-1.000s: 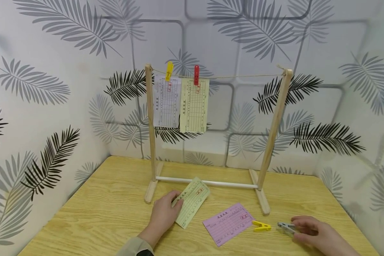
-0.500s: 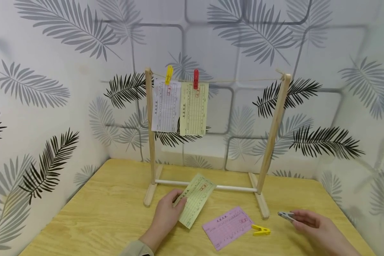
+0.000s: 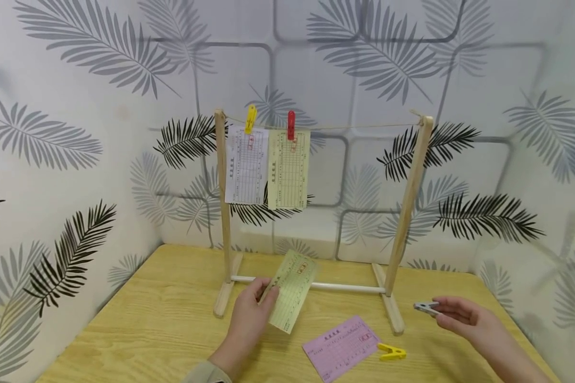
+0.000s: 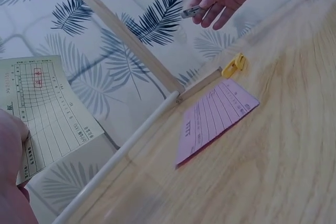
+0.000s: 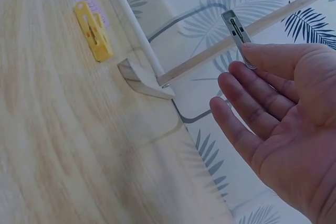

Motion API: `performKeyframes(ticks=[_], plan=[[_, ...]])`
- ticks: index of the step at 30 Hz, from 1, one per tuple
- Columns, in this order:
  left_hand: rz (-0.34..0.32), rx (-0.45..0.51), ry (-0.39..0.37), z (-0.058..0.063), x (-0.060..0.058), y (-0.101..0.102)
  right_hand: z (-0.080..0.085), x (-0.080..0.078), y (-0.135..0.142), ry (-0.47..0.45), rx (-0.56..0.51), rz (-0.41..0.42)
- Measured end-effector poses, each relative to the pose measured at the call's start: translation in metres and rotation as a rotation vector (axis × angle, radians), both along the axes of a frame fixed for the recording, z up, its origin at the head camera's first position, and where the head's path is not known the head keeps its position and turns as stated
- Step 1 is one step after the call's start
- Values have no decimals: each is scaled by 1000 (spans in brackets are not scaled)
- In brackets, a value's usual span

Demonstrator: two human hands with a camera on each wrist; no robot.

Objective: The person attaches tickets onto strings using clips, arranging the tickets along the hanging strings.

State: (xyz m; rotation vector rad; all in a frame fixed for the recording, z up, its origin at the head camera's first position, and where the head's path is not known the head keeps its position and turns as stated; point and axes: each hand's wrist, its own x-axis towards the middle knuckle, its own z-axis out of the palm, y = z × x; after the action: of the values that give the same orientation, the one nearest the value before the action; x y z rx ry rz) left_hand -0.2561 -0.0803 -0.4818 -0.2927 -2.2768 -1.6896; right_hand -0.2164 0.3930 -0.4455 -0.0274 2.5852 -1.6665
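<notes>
My left hand (image 3: 251,314) pinches a pale green printed slip (image 3: 293,290) by its left edge, lifted off the table and tilted. Out to the right, my right hand (image 3: 474,324) holds a grey clothespin (image 3: 426,307) between thumb and forefinger above the table; in the right wrist view the other fingers spread loosely below the clothespin (image 5: 236,30). Between the hands a pink slip (image 3: 340,346) lies on the table, a yellow clothespin (image 3: 391,351) beside its right corner. From the string (image 3: 359,126) hang a white slip (image 3: 246,170) under a yellow clothespin (image 3: 251,118) and a pale green slip (image 3: 288,173) under a red clothespin (image 3: 291,125).
A wooden frame stands at the back of the table (image 3: 139,319), with a left post (image 3: 223,229), a right post (image 3: 407,213) and a white crossbar (image 3: 350,288) low down. Its right foot (image 3: 393,314) reaches toward me. Leaf-patterned walls (image 3: 76,170) close off the back and sides.
The left hand has raised the green slip off the table and tipped it more upright. The right hand has lifted the grey clothespin from the table. The head view has shifted slightly.
</notes>
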Motion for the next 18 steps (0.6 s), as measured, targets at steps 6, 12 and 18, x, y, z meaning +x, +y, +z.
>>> performKeyframes(ticks=[6,12,18], plan=[[22,27,24,15,2,2,7,-2,-6,87,-33,11],[-6,44,65,25,2,5,21,-5,-11,172,-30,10],[-54,87,113,34,5,7,42,-9,-21,252,10,46]])
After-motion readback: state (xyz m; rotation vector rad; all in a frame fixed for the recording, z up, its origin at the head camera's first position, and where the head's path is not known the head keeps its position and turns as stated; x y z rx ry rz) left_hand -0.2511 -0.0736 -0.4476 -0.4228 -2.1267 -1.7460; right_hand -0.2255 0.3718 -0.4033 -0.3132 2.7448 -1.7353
